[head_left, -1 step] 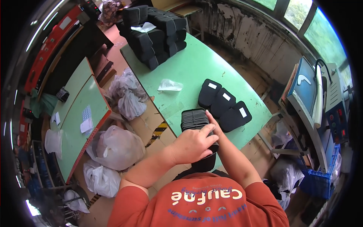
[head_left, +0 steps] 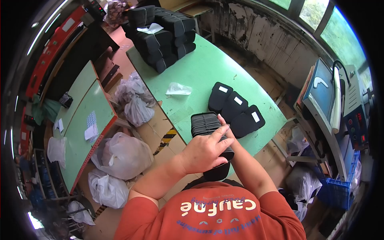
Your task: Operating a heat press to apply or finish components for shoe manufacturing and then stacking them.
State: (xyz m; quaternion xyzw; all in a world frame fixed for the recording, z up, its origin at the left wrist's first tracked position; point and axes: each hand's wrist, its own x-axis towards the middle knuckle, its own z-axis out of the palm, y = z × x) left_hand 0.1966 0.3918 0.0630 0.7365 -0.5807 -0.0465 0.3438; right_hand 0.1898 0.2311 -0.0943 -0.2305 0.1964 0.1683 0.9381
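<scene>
A long row of thin black pads [head_left: 205, 125], stacked face to face, lies along the near edge of the green table, close to my body. My left hand [head_left: 206, 151] reaches across its near part, fingers bent over the pads and the thumb low on the right. Along the right side of the stack my right hand [head_left: 227, 131] grips it, with a fingertip near the far end; its other fingers are largely hidden. Just beyond lie three black pad bundles, a left one [head_left: 219, 100], a middle one [head_left: 233, 110] and a right one [head_left: 246, 125], each with a white label.
Tall piles of tied black bundles [head_left: 158, 48] stand at the table's [head_left: 208, 68] far left corner. A clear plastic bag [head_left: 179, 89] lies mid-table. Filled plastic bags [head_left: 124, 154] sit on the floor at left, beside another green table [head_left: 80, 132]. A machine [head_left: 340, 104] stands at right.
My left hand's fingers have shifted slightly on the stack and are a little more spread. The whole view has moved slightly; the stack and bundles stay in place.
</scene>
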